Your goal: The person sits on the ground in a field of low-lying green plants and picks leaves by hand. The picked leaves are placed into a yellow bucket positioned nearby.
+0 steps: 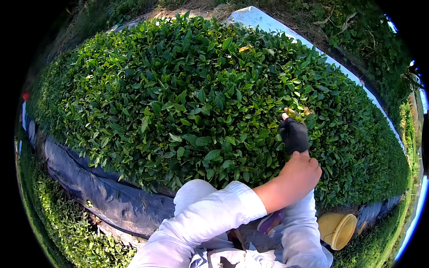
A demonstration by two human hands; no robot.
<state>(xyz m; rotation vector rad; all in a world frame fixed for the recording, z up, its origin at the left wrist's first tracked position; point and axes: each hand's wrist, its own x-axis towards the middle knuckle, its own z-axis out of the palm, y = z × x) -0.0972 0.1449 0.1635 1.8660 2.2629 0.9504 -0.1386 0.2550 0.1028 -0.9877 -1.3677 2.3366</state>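
Note:
Dense green bushes, which look like clipped tea plants, spread before me. My right hand wears a black fingerless glove with a dotted grip pattern. Its bare fingertips are bent among the leaves at the right of the bush top. A few yellowish and brown leaves lie against them; whether the fingers pinch any is unclear. Crossing over from the left, my bare left hand grips the glove's cuff at the right wrist. The right wrist itself is mostly hidden beneath it.
A yellow bucket stands low at my right. Black ground sheeting runs along the near side of the bushes, and a white sheet or board edges the far right. My knee touches the near foliage.

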